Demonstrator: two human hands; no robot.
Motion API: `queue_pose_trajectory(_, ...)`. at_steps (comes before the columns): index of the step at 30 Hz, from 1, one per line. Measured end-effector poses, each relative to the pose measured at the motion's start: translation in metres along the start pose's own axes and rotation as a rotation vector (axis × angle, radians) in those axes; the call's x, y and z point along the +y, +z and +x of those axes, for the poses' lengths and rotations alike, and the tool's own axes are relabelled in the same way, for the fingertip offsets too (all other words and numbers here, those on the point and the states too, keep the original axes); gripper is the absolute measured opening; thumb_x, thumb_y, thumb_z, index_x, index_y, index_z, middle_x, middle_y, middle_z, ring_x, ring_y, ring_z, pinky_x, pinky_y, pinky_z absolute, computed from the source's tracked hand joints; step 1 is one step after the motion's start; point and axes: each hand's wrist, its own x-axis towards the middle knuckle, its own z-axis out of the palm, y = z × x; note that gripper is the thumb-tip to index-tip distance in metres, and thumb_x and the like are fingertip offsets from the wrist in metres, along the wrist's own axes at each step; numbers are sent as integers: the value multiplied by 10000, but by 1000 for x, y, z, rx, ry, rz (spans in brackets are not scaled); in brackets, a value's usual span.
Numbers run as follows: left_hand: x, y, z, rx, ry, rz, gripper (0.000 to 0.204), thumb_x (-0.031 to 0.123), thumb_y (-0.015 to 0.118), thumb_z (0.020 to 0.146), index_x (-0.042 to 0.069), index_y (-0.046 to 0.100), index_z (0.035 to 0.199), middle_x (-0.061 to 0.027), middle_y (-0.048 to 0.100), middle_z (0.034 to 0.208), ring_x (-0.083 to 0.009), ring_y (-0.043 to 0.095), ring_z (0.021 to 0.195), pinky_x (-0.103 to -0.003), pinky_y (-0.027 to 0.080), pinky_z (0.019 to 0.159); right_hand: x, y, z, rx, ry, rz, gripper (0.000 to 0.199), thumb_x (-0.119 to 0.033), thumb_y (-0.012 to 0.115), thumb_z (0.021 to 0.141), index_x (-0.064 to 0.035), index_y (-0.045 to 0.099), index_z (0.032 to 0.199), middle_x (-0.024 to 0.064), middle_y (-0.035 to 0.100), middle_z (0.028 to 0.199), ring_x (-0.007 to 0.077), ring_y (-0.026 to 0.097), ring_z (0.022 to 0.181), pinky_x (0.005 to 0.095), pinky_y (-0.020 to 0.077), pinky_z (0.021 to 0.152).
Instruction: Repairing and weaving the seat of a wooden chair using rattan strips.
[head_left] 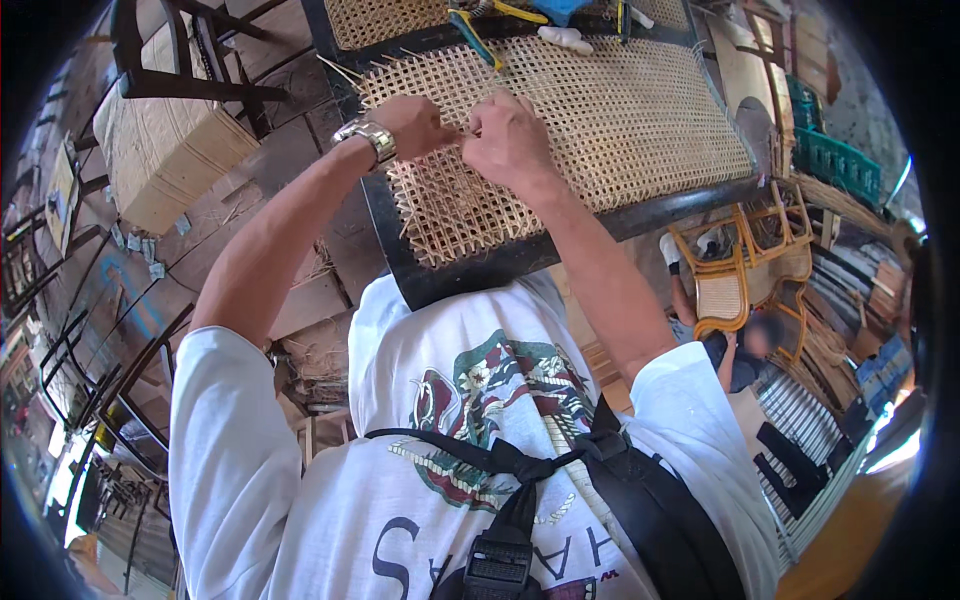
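Note:
A woven cane panel point(610, 120) stretches across a dark frame point(680, 203) in front of me, with loose strand ends point(343, 70) at its left edge. Over the left part of the weave, my left hand point(415, 128) is closed, a metal watch on its wrist. Close beside it, my right hand point(508, 143) is closed too, knuckles up. The fingertips of both hands nearly meet just above the cane; whatever they pinch is too small or hidden to make out. Pliers with green and yellow handles point(478, 42) lie beyond my right hand.
At the panel's far side lie a white crumpled piece point(566, 40), a blue item point(562, 10) and a yellow-and-black tool point(623, 20). Dark chair frames point(190, 85) stand left. To the right, another person point(735, 350) is by an orange-brown cane chair point(722, 300); green crates point(840, 165) sit beyond.

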Motion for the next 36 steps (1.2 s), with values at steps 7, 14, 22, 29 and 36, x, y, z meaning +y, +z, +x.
queue_pose_trajectory(7, -59, -68, -31, 224, 258, 593, 303, 400, 604, 971, 102, 662, 962, -153, 696, 796, -354, 712, 792, -497, 565, 672, 17, 1, -4, 114, -156, 84, 92, -126, 646, 825, -104, 715, 882, 118, 636, 1070, 351, 584, 1098, 468, 479, 1000)
queue_pose_trajectory(14, -36, -116, -70, 456, 344, 695, 275, 381, 662, 947, 106, 649, 944, -136, 684, 734, -339, 714, 763, -474, 559, 680, -1, -5, 26, -172, -211, 1086, 324, -345, 715, 948, -33, 708, 1034, 87, 712, 1123, 202, 656, 1039, 340, 512, 900)
queue_pose_trajectory(22, -19, -65, -52, 428, 184, 203, 280, 327, 539, 1031, 64, 582, 946, -159, 650, 698, -358, 676, 679, -473, 518, 617, 15, -13, 24, 72, -108, 451, 195, -236, 669, 905, -61, 744, 946, 147, 696, 973, 339, 681, 922, 413, 540, 871)
queue_pose_trajectory(29, 0, -21, -35, 93, 77, 326, 247, 263, 585, 954, 90, 711, 1078, -148, 740, 914, -337, 729, 868, -464, 587, 746, 30, -1, 19, 90, -112, 325, 214, -220, 706, 818, -6, 717, 823, 170, 644, 958, 319, 667, 875, 420, 540, 826)
queue_pose_trajectory(36, 36, -35, -29, 13, 44, 553, 251, 165, 565, 916, 38, 753, 1024, -205, 747, 1029, -318, 744, 971, -445, 609, 774, 28, -11, 19, 23, -61, 305, 200, -192, 701, 796, 6, 719, 814, 194, 663, 989, 325, 680, 926, 419, 542, 853)
